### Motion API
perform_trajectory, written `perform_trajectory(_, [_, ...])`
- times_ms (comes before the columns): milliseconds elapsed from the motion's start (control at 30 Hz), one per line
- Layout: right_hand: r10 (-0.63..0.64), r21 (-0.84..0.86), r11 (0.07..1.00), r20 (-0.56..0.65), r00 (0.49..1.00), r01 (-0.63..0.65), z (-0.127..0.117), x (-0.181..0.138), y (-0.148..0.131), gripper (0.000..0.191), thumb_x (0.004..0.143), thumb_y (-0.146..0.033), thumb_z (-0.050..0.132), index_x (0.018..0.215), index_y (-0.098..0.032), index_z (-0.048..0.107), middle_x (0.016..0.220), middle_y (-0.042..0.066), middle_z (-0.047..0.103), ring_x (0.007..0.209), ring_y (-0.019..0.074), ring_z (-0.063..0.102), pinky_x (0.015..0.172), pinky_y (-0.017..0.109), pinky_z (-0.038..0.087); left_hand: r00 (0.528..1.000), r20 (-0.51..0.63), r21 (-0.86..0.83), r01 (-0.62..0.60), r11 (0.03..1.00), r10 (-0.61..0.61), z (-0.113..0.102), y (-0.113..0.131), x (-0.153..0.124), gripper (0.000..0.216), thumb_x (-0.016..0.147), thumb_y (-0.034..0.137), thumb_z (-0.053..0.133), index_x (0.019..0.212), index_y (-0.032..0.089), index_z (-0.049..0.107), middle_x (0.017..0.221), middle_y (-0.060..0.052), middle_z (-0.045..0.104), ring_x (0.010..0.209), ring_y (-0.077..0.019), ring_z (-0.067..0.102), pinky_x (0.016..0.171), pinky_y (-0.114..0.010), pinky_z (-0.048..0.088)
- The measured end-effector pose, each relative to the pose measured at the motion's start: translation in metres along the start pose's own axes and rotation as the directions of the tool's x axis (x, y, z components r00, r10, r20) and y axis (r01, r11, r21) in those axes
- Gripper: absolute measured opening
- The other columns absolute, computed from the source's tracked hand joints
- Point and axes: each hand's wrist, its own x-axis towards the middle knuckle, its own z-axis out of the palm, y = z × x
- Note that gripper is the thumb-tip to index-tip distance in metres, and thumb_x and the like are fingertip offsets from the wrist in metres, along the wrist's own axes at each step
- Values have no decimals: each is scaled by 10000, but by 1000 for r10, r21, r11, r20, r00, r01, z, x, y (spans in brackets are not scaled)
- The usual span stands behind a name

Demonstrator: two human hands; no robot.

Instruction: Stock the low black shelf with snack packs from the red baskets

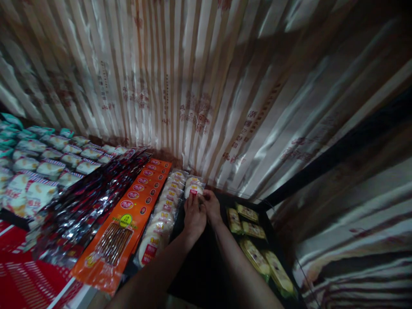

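Observation:
A clear-wrapped packet of round white crackers (194,189) with a red and yellow label lies at the back of the black shelf. My left hand (195,218) is closed on its front edge, fingers pointing away from me. At the packet's right edge, my right hand (211,207) pinches the wrapper with bent fingers, close beside the left hand. Another similar packet sits directly behind and partly hidden. To the left runs an overlapping row of the same cracker packets (165,214), the front one lying flat with its red label showing.
Orange snack packs (138,201) overlap left of the crackers, beside dark shiny packs (93,206) and several white snack bags (51,167). Yellow-green packets (254,257) lie on the black shelf (199,266) at right. A pleated curtain (193,86) hangs behind; a red basket (22,270) is lower left.

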Motion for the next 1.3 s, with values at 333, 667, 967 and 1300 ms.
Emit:
perform_trajectory(333, [17,-168,985,-24,1000,-21,5,16,7,238,622,-364,623,821,-233,622,798,2,675,751,180,615,754,316,459,997,-47,9,64,998,-64,14,-11,16,464,851,249,382,1271,76,474,1418,-146,373,1337,-242,277,1105,-376,217])
perform_trajectory(667, [69,-281,956,-71,995,-86,10,11,5,224,665,-400,607,822,-242,625,748,3,662,699,177,607,675,296,438,998,-60,39,-12,999,14,15,-11,25,400,833,170,387,1200,133,544,1306,-125,518,1314,-236,327,1105,-405,211])
perform_trajectory(967, [35,-201,978,-70,997,-49,4,-10,0,372,680,-390,562,974,-173,631,906,76,666,760,185,609,742,311,465,985,-46,106,-162,981,167,4,-3,13,376,836,131,354,1120,92,597,1244,-161,558,1293,-260,356,1104,-431,209])
perform_trajectory(1300, [-207,-117,974,-101,973,195,-66,-150,0,312,743,-257,449,988,-226,641,1094,63,602,1042,198,534,952,366,391,980,47,-145,-182,972,191,6,10,-113,280,828,159,374,951,193,624,1006,-70,636,968,-188,557,907,-320,429])
